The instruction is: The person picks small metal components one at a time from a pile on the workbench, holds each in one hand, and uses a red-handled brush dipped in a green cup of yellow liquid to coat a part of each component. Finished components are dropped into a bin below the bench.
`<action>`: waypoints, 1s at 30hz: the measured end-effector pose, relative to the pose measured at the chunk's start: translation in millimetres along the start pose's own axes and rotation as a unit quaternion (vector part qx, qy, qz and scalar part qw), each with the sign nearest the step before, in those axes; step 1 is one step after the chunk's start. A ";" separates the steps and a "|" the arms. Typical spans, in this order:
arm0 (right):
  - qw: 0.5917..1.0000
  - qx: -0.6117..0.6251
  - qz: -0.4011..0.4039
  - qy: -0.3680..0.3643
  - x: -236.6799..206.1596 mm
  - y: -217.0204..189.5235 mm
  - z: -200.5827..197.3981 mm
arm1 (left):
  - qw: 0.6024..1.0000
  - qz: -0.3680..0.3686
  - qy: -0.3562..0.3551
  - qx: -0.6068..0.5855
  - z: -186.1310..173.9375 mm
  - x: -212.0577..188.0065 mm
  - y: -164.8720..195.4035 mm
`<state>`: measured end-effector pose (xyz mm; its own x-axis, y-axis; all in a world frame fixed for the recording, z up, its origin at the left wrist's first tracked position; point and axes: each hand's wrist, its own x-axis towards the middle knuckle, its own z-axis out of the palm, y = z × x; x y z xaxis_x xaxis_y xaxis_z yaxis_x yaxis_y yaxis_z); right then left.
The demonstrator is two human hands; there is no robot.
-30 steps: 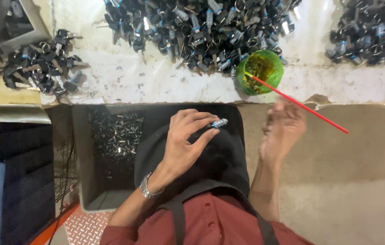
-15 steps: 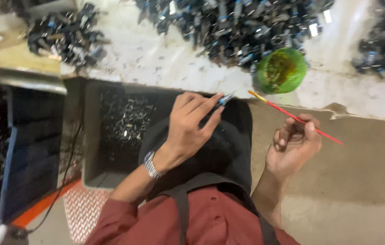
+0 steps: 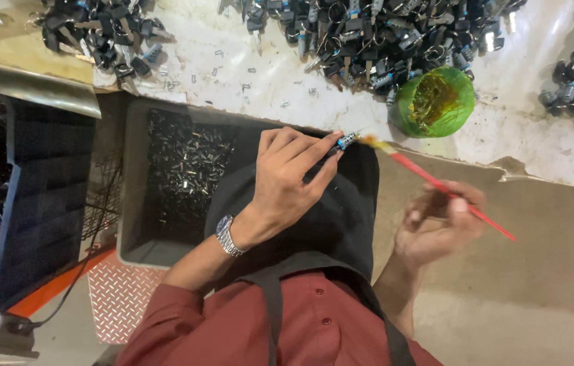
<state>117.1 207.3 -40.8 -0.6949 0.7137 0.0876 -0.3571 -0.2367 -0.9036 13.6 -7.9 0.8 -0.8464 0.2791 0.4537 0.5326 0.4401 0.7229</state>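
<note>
Down in the middle of the head view, the left hand point(image 3: 287, 183) pinches a small metal part point(image 3: 346, 141) with a blue bit between its fingertips, over a black apron point(image 3: 327, 224). Just right of it, the right hand point(image 3: 436, 227) – blurry – is closed around a thin red brush point(image 3: 449, 193), and the brush tip almost touches the part. Far behind sits a green bowl point(image 3: 436, 102) of brownish paste on the white table point(image 3: 266, 74), beside piles of dark metal pieces point(image 3: 368, 34). Left of the hands – a grey bin point(image 3: 131, 203) of tiny parts.
</note>
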 end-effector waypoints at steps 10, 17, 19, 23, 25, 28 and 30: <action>0.978 -0.154 -0.140 0.025 38.9 -9.3 10.6 | 0.967 -0.086 0.078 0.229 -50.6 -21.6 -27.7; 0.953 -0.296 -0.056 0.002 37.7 0.6 18.7 | 0.981 -0.061 0.031 0.181 -30.6 18.3 -60.5; 0.903 -0.428 -0.031 -0.023 31.4 -9.5 24.0 | 0.968 -0.050 0.078 0.234 -24.7 56.2 -79.1; 0.850 -0.475 -0.112 -0.198 13.7 -14.1 66.0 | 0.948 -0.074 0.068 0.301 -19.0 110.9 -98.3; 0.820 -0.505 -0.111 -0.244 16.4 -8.6 95.1 | 0.949 -0.045 0.072 0.302 -20.7 112.1 -95.4; 0.715 -0.595 -0.189 -0.315 26.5 -0.3 128.4 | 0.958 -0.030 0.085 0.272 -27.9 99.6 -86.8; 0.659 -0.638 -0.202 -0.343 33.1 2.7 142.1 | 0.964 -0.044 0.085 0.247 -34.8 92.4 -84.5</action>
<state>4.5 136.6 19.2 -0.9790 -0.0216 0.2026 -0.0882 0.9413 -0.3257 -109.7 -49.0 -0.2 -0.8542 0.0970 0.5108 0.3594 0.8201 0.4452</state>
